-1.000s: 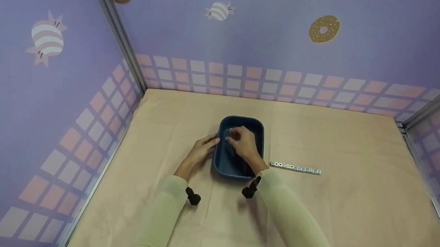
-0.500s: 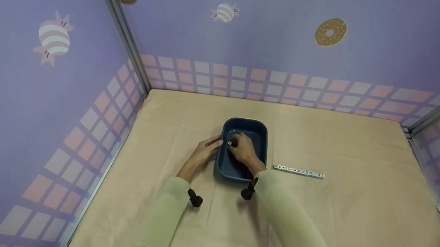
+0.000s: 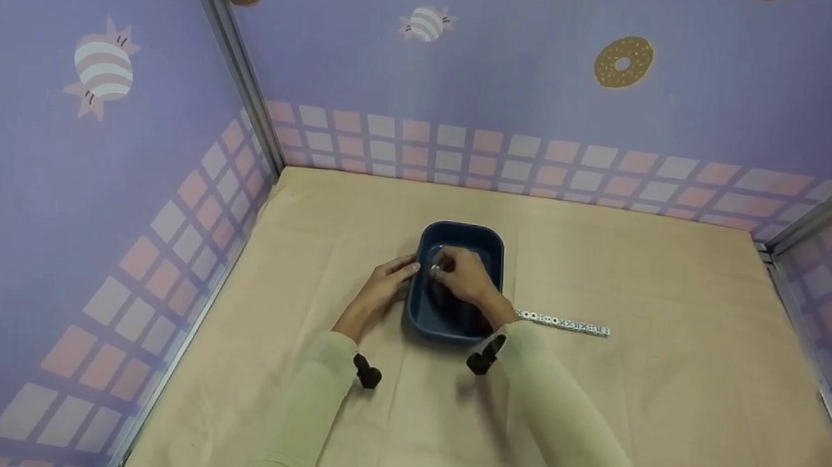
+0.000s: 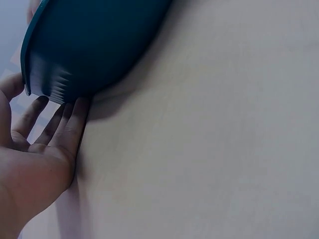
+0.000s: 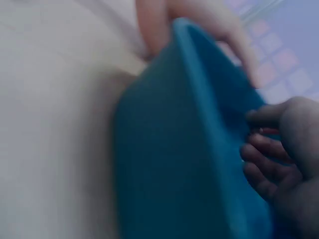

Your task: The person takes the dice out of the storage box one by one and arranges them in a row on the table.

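Note:
A deep blue rectangular tub (image 3: pixel 419 318) stands on the cloth in the head view. Over its inside is my right hand (image 3: pixel 467 274), thumb and index finger pinching a small white die (image 3: pixel 435 268). The right wrist view shows the other fingers curled, with the die (image 5: pixel 269 131) mostly covered. At the tub's left side, my left hand (image 3: pixel 383 282) rests its extended fingers on the outer wall. In the left wrist view its fingertips (image 4: pixel 79 105) touch the wall below the rim, with the thumb near the rim. My right forearm and hand cover part of the tub's floor.
A straight row of several white dice (image 3: pixel 570 326) lies just right of the tub, its left end close to my right wrist. Beige cloth (image 3: pixel 633 397) covers the table. Purple patterned panels (image 3: pixel 521 70) stand along the back and sides.
My right hand dipped lower into the tub, then rose a little with the die between its fingertips, the wrist shifting right. My left hand stays at the wall.

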{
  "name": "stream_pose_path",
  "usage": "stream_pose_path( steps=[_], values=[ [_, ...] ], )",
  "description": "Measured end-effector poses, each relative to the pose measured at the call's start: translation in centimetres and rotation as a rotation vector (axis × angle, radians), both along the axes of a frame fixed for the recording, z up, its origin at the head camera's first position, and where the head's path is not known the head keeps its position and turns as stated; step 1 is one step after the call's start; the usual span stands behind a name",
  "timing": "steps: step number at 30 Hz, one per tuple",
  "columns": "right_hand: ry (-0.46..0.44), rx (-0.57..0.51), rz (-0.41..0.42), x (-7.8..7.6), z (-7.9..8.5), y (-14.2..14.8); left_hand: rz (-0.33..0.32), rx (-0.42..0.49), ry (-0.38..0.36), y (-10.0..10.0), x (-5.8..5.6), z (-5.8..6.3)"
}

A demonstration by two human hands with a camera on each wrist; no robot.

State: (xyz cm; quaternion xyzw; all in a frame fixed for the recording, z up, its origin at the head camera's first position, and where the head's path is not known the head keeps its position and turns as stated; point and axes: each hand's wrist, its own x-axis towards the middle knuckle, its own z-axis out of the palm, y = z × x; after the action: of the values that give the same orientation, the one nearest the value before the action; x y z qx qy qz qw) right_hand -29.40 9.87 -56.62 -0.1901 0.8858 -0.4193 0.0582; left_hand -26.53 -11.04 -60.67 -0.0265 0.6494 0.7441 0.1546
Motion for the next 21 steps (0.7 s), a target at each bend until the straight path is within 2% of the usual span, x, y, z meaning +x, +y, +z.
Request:
stream_pose_path(
  steps=[5,10,15,21],
  values=[
    [0.086,0.014,0.068,0.6,2.3,3.9,-0.006,0.032,-0.012,0.1,0.1,0.1],
    [0.173,0.003,0.060,1.4,3.3,9.5,-0.006,0.024,-0.007,0.1,0.0,0.2],
    [0.185,0.034,0.007,2.9,3.3,15.8,-0.001,0.003,-0.026,0.2,0.1,0.2],
    [0.176,0.086,-0.085,5.0,2.1,22.6,-0.015,-0.006,-0.015,0.0,0.1,0.2]
  ],
)
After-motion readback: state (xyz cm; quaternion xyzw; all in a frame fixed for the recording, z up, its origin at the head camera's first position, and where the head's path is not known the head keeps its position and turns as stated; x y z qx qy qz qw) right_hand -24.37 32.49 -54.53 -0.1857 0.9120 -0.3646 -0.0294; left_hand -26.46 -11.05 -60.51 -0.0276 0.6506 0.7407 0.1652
